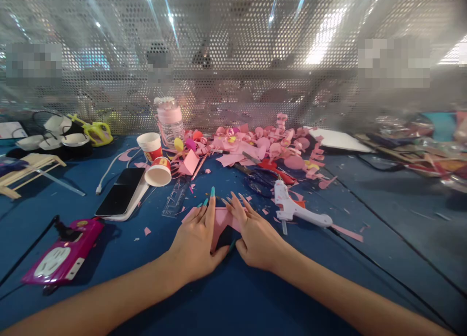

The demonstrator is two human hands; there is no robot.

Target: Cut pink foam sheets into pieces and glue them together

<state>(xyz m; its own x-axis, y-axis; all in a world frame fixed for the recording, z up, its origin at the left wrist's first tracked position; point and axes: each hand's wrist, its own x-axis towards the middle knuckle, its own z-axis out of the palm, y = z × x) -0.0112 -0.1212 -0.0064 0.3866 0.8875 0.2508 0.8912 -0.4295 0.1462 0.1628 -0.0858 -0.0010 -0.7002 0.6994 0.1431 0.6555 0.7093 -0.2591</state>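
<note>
A pink sheet, perhaps folded paper or foam (221, 222), lies on the blue table in front of me, partly covered by both hands. My left hand (199, 233) rests on its left side, fingers stretched forward and flat, thumb reaching to the right. On the right side, my right hand (255, 233) presses down with its fingers straight and slanting to the left, the thumb tucked near the other thumb. Between the thumbs shows a dark gap under the sheet's near edge. Long nails, some teal, show on the fingers. Beyond the right hand lies a white glue gun (301, 212), its clear stick pointing nearer.
Pink cut pieces (262, 139) are heaped at the back, with scissors (255, 175) before them. To the left are a clear ruler (174, 198), paper cups (157, 172), a phone (122, 192) and a magenta power strip (63, 253). A perforated metal screen (233, 83) stands behind.
</note>
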